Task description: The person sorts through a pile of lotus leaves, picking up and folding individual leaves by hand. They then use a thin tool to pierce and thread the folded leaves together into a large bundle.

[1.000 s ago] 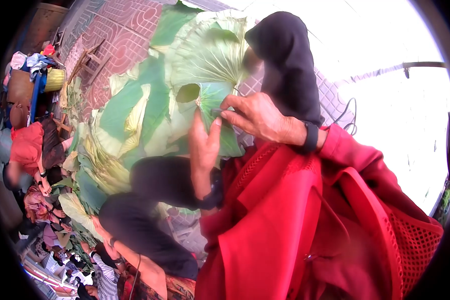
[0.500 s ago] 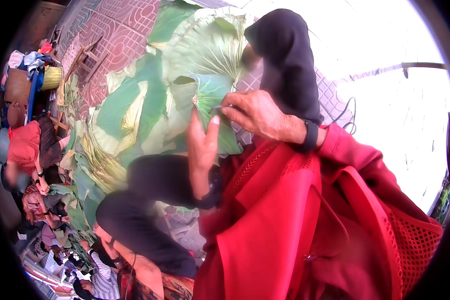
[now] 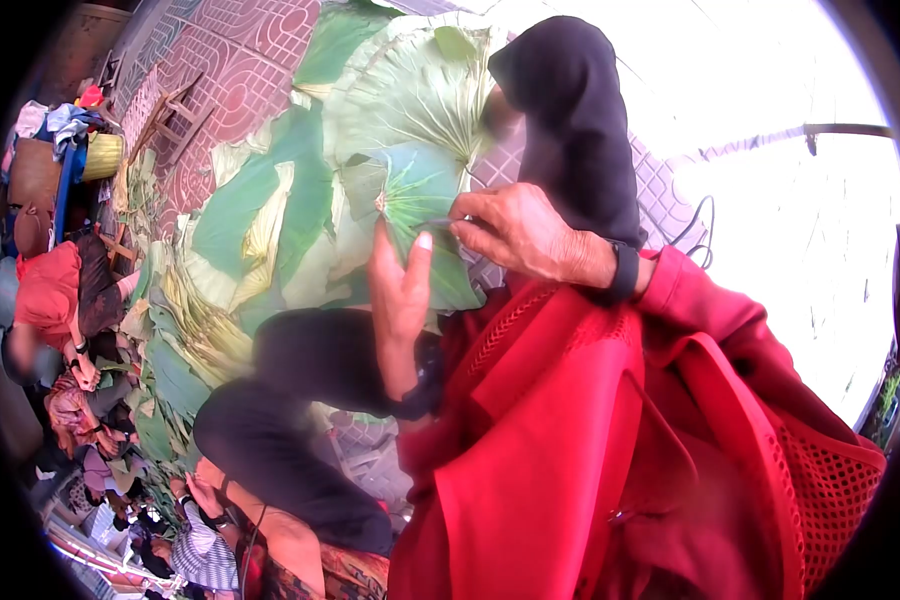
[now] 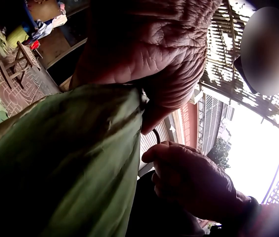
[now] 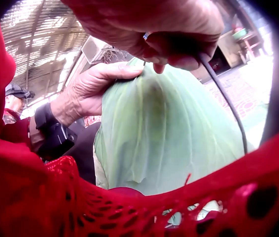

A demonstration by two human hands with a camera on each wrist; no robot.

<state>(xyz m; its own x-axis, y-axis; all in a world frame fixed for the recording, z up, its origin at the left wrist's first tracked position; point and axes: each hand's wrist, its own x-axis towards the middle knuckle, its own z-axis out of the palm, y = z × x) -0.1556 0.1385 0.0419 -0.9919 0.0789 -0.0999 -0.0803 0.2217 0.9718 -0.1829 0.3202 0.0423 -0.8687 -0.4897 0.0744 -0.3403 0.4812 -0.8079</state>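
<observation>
A green lotus leaf (image 3: 422, 178) with pale radiating veins is held up in front of the lap. My left hand (image 3: 400, 300) grips it near the pale vein centre; in the right wrist view the thumb lies along the leaf's edge. To the right, my right hand (image 3: 530, 235) pinches a thin dark wire-like piece (image 3: 435, 222) whose end reaches the leaf near the left thumb. A dark strand (image 5: 229, 98) runs from that hand down past the leaf in the right wrist view. The leaf (image 4: 75, 163) hides most of the left fingertips in the left wrist view.
Large lotus leaves (image 3: 405, 90) lie on the patterned pavement (image 3: 240, 60), with drier yellowish ones (image 3: 205, 320) nearer the left knee. Several people sit at the left, one in a red shirt (image 3: 50, 290). A wooden stool (image 3: 185, 115) stands behind the leaves.
The held leaf and left hand have shifted slightly left. A lifted flap at the leaf's far side has flattened out. The right hand has drawn slightly to the right, still pinching the dark piece.
</observation>
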